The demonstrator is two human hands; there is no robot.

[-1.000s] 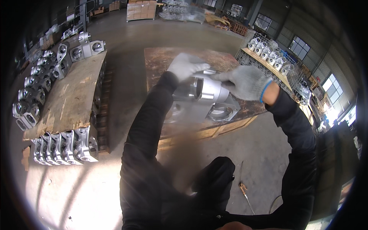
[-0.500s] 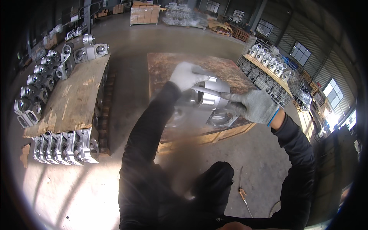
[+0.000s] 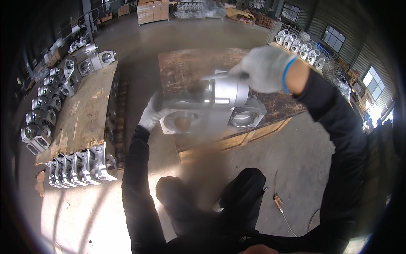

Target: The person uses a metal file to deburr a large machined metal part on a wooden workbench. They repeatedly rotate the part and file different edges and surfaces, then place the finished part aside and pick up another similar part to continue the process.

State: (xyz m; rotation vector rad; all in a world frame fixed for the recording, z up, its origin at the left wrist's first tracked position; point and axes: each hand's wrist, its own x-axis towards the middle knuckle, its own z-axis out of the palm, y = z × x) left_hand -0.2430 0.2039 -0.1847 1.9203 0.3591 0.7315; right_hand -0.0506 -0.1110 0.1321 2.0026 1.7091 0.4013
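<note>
I hold a large silver metal casting (image 3: 213, 108) with round bores over the near edge of a wooden pallet (image 3: 186, 67). My left hand (image 3: 152, 114), in a white glove, grips its lower left flange. My right hand (image 3: 264, 67), in a grey glove with a blue cuff, clasps the top of its cylindrical part. The casting is blurred by motion and tilted.
A stack of similar castings (image 3: 78, 163) under a brown board (image 3: 80, 110) stands at my left, with more castings (image 3: 46, 93) beyond it. A rack of castings (image 3: 302, 46) lines the right. A thin tool with a cable (image 3: 279, 201) lies on the concrete floor.
The casting has swung lower and leftward. My left hand dropped from its top to its lower left flange, and my right hand rose onto its top.
</note>
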